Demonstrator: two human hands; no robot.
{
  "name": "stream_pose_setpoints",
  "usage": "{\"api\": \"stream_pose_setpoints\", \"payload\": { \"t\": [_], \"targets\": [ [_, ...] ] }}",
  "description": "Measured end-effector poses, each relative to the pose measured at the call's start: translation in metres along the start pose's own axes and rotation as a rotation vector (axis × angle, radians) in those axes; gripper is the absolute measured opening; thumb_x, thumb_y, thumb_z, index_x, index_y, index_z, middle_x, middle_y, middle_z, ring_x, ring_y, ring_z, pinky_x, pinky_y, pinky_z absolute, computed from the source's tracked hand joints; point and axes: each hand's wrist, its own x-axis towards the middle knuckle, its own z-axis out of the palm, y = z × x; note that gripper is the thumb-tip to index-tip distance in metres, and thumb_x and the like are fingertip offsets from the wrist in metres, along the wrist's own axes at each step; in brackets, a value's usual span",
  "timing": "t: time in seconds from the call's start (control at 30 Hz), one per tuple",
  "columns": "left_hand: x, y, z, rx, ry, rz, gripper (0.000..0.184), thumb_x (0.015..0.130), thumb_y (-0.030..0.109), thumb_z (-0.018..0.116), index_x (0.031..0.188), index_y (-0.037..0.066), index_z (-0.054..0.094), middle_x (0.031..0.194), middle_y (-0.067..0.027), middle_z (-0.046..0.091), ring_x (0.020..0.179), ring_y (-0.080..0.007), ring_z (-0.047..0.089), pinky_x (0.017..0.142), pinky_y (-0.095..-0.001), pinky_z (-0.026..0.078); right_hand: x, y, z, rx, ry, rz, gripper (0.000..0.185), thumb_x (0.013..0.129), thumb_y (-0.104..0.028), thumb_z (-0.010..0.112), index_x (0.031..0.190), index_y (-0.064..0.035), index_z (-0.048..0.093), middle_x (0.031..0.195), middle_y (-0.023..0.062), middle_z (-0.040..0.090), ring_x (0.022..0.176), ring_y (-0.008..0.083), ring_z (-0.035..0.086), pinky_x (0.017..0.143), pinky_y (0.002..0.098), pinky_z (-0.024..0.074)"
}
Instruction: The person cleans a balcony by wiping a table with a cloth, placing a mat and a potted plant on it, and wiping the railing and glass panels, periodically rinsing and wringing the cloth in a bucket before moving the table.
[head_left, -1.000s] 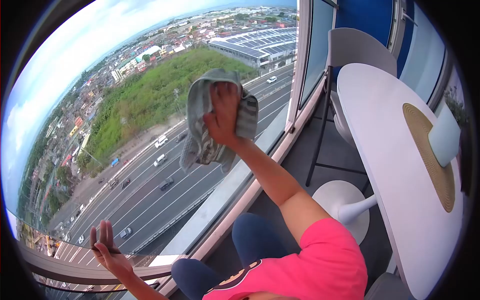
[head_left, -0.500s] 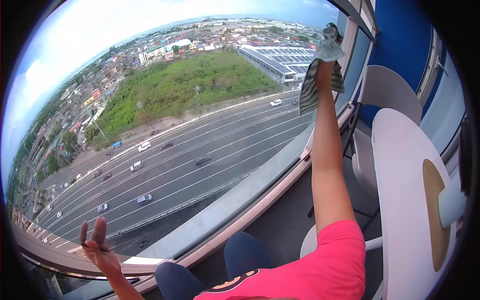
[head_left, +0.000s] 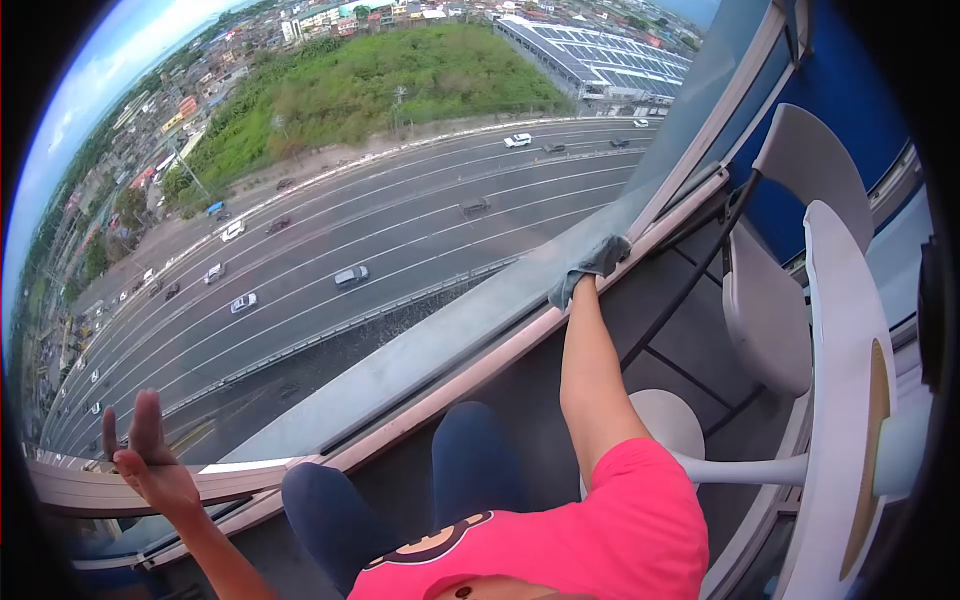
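A large window pane (head_left: 420, 230) fills the left and middle of the view. My right hand (head_left: 590, 275) is low at the pane's right end, near the frame corner, mostly hidden by the grey-green striped cloth (head_left: 600, 258) it holds bunched up. At the lower left my left hand (head_left: 150, 462) is raised against the glass with its fingers apart and nothing in it. The pinkish window sill (head_left: 420, 415) runs below the pane, between the glass and my knees.
On the right are a grey chair (head_left: 765, 310) with dark legs and a white table (head_left: 845, 400) bearing a woven mat (head_left: 868, 460). The table's round base (head_left: 668, 420) stands on the dark floor. Beyond the glass are a road with cars, greenery and buildings.
My right hand has moved with the cloth from the middle of the glass to the upper right, then down to the sill's corner. My left hand has shifted slightly left and up.
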Motion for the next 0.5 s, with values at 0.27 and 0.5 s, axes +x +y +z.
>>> {"api": "stream_pose_setpoints", "payload": {
  "t": [0.27, 0.5],
  "targets": [
    [0.001, 0.004, -0.009, -0.025, 0.002, -0.049, 0.057, 0.093, 0.044, 0.038, 0.131, 0.003, 0.029, 0.117, -0.027, 0.053, 0.116, -0.035, 0.049, 0.105, -0.0381, 0.034, -0.096, -0.076, 0.018, -0.001, -0.172, -0.195, 0.057, 0.083, -0.048, 0.049, 0.121, -0.0052, 0.045, 0.126, 0.0119, 0.045, 0.119, 0.034, 0.038, 0.1, 0.0481, 0.024],
    [0.003, 0.004, 0.001, -0.044, -0.019, -0.015, 0.056, 0.092, 0.043, 0.038, 0.131, 0.003, 0.029, 0.118, -0.0279, 0.052, 0.116, -0.0359, 0.048, 0.105, -0.0395, 0.033, 0.065, -0.012, 0.01, 0.051, -0.025, 0.02, 0.056, 0.081, -0.051, 0.051, 0.117, -0.008, 0.05, 0.124, 0.0112, 0.047, 0.12, 0.0362, 0.037, 0.1, 0.0527, 0.0233]
  ]
}}
